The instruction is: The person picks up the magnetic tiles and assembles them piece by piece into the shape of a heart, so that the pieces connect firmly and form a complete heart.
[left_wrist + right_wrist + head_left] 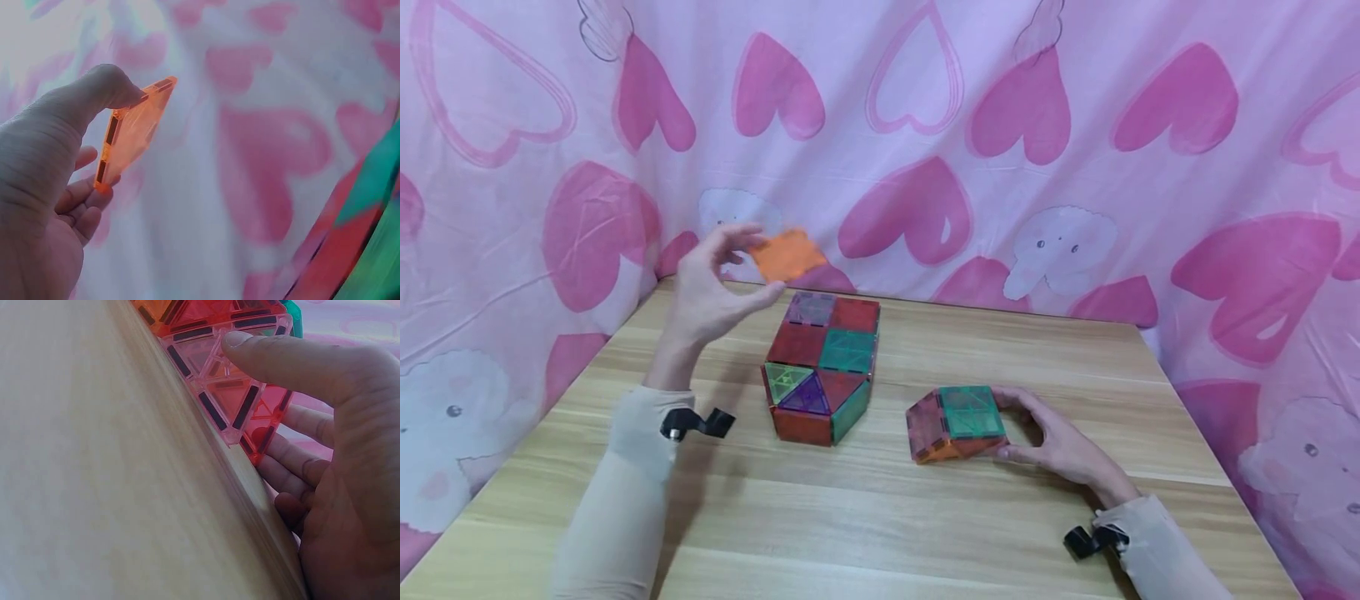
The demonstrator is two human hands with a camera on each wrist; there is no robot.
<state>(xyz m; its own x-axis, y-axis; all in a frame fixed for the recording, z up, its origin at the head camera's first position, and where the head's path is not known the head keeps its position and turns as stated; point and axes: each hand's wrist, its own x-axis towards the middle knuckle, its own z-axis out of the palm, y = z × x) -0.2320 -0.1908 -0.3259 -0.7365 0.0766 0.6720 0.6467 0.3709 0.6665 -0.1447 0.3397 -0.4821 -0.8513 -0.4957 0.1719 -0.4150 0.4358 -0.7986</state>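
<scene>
My left hand [696, 292] pinches an orange magnetic tile [788, 256] by its edges, raised near the back edge of the table. The left wrist view shows the thumb on the tile's upper edge and the fingertips at its lower corner. Below it stands a larger magnetic-tile block [797, 343], topped with red, green, purple and yellow-green squares and triangles. To the right, my right hand [1063, 442] grips the right end of a smaller magnetic-tile block [973, 412] with a green square on top. In the right wrist view, the thumb presses on pink triangle tiles [228, 403], fingers behind.
The blocks stand on a wood-grain table [880, 533]. A pink curtain [895, 125] with hearts hangs right behind the table and along both sides. Each sleeve carries a small black wrist mount [700, 422].
</scene>
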